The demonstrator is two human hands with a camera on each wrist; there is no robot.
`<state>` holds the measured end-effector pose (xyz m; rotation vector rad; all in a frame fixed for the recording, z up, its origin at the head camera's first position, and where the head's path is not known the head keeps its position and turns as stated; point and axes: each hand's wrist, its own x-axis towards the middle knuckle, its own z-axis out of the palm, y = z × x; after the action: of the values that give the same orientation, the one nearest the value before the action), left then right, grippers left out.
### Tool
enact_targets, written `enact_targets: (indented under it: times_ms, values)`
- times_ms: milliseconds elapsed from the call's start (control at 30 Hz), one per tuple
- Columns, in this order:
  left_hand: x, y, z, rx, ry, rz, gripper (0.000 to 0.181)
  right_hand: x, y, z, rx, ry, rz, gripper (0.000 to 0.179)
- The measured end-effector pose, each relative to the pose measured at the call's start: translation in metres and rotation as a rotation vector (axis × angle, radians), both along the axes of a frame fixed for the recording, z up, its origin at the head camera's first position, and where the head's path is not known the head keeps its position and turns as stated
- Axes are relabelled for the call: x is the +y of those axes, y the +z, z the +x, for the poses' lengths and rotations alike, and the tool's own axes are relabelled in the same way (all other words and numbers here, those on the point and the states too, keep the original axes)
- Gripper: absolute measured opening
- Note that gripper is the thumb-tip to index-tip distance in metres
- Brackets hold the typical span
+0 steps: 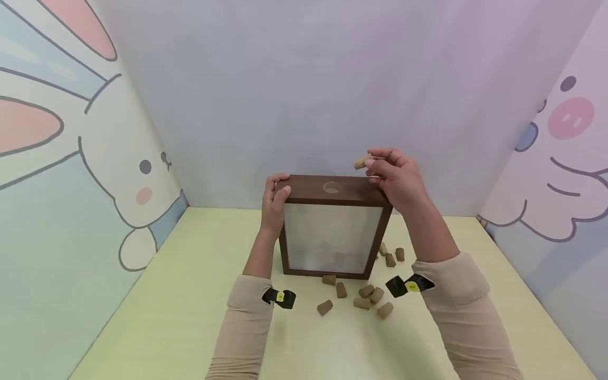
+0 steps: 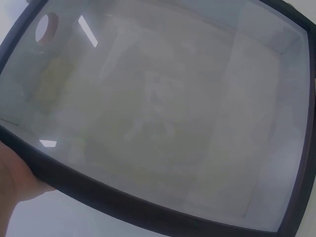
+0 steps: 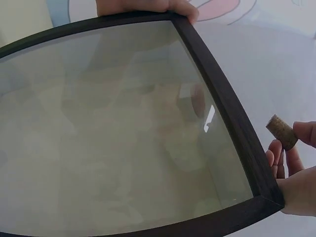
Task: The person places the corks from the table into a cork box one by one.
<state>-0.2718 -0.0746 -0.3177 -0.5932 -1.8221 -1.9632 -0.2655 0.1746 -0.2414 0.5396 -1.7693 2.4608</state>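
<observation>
A dark brown wooden frame box [image 1: 304, 196] with a clear front pane stands upright on the table, a round hole [image 1: 332, 187] in its top face. My left hand [image 1: 274, 203] grips the box's upper left corner, thumb over the top edge. Above the box's right end, my right hand [image 1: 399, 177] pinches a cork [image 1: 362, 161] between thumb and fingers. In the right wrist view that cork [image 3: 282, 132] is tapered and tilted, just beyond the dark frame. Through the pane the inside looks pale, with reflections across it.
Several corks [image 1: 362, 303] lie scattered on the pale yellow table [image 1: 190, 295] in front of the box. A few more corks [image 1: 390, 259] lie by its right side. A grey wall [image 1: 294, 105] rises behind, with cartoon-painted panels left and right.
</observation>
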Motion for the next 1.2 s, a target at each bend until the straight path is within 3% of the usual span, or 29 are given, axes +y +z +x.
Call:
enact_targets:
  times_ms: [200, 500, 700, 933, 1200]
  values:
    - [-0.001, -0.003, -0.004, 0.027, -0.008, 0.011, 0.037, -0.014, 0.005, -0.004, -0.03, 0.001, 0.174, 0.024]
    - [0.0, 0.002, 0.003, -0.003, 0.018, 0.016, 0.037, -0.03, 0.011, -0.006, -0.072, -0.108, 0.54, 0.03]
    - [0.002, 0.002, 0.003, 0.011, 0.039, 0.02, 0.036, -0.031, 0.02, -0.011, -0.087, -0.062, 0.747, 0.031]
    - [0.0, 0.001, 0.001, 0.045, 0.004, 0.027, 0.038, -0.032, 0.031, -0.02, -0.158, 0.07, 0.8, 0.028]
    - [-0.001, -0.003, 0.003, 0.048, -0.01, 0.044, 0.04, -0.033, 0.033, -0.023, -0.189, 0.109, 0.885, 0.031]
